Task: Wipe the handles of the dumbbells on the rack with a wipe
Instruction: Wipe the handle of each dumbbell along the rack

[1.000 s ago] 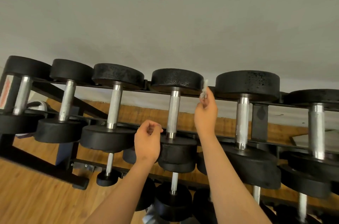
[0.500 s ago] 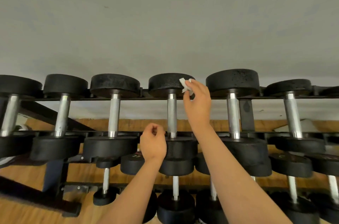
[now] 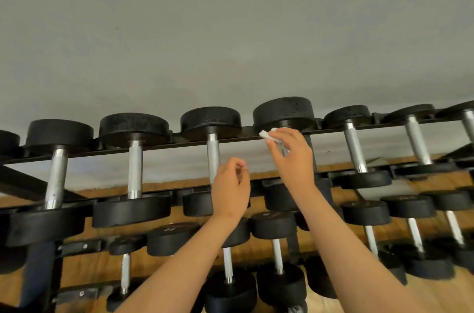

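A black rack carries rows of black dumbbells with bare metal handles. My right hand pinches a small folded white wipe at the top of the handle of the fourth top-row dumbbell; that handle is mostly hidden behind the hand. My left hand hangs with fingers curled and nothing in it, just right of the neighbouring dumbbell's handle and in front of its lower head.
More dumbbells line the top row to the left and right. Lower rows hold smaller dumbbells. A plain grey wall rises behind the rack, and wooden floor shows below.
The view has shifted so the rack sits further left and tilted. My right hand has moved with the wipe from the third dumbbell's top over to the fourth dumbbell's handle. My left hand stays curled.
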{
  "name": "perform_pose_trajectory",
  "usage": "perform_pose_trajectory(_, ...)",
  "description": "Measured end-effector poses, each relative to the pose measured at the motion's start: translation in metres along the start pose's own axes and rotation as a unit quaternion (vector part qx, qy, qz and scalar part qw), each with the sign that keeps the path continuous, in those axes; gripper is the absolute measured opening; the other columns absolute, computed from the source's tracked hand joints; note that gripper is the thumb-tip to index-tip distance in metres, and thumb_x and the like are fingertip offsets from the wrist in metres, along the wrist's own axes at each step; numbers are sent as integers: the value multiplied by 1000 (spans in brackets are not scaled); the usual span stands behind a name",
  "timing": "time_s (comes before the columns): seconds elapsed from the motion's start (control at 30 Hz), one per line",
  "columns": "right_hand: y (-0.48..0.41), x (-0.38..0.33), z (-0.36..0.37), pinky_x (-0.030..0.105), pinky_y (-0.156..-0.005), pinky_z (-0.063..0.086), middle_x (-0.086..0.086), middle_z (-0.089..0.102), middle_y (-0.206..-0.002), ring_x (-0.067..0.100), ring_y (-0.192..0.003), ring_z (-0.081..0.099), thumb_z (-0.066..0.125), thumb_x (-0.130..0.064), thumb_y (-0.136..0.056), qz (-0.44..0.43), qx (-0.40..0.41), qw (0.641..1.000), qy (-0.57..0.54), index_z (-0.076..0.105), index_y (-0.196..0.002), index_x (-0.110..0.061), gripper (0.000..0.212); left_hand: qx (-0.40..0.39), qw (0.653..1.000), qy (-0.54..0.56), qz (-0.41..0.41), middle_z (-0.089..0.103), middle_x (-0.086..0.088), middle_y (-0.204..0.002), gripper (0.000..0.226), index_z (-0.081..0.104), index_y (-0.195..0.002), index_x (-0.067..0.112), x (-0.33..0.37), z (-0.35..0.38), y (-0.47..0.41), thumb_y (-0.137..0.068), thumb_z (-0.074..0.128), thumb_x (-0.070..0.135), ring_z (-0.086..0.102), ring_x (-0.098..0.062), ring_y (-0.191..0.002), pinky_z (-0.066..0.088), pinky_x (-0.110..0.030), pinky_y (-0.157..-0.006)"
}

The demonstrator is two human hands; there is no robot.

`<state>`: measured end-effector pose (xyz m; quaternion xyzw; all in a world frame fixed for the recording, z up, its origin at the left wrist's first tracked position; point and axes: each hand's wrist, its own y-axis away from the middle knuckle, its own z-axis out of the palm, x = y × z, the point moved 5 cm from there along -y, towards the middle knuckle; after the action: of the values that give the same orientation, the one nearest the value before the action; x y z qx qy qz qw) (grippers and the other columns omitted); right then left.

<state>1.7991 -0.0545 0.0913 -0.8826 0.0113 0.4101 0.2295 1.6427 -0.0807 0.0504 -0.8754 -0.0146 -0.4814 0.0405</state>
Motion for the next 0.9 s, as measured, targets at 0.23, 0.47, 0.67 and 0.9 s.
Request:
perform_pose_trajectory(0.23, -21, 33, -32, 34, -95, 50, 2, 62, -116, 14, -110, 57, 69, -12, -87, -6, 9, 1000, -24, 70, -109, -11, 22, -40, 997, 63, -25, 57, 7, -103, 9, 55, -101, 27, 36, 79, 4, -99, 51, 20, 55, -2, -91, 48, -20, -83)
perform_pose_trajectory(0.47, -48, 75, -52, 34, -98, 48, 5, 62, -117, 17, -112, 55, 67, -8, -87, -24, -24, 998, -53, 70, -109, -8, 22, 64, 994, -38, -82, 60, 11, -91, 7, 59, -95, 24, 44, 128, 6, -96, 53, 22, 57, -8, -85, 48, -26, -69)
perform_pose_trajectory(0.67, -83, 78, -43, 10, -97, 38, 4, 62, -118, 17, -112, 56, 66, -8, -87, -62, -41, 994, -82, 69, -108, -9, 21, 102, 986, 5, -132, 64, 10, -85, 5, 62, -90, 23, 39, 127, 8, -93, 58, 22, 59, -4, -80, 39, -16, -64)
perform_pose_trajectory(0.9, -101, 74, -13, 28, -107, 37, 10, 62, -128, 24, -124, 53, 63, -9, -91, -153, -56, 986, -29, 71, -109, -7, 20, 115, 985, 15, -125, 63, 10, -75, 18, 57, -76, 29, 41, 126, 10, -89, 58, 16, 59, -4, -74, 42, -15, -65)
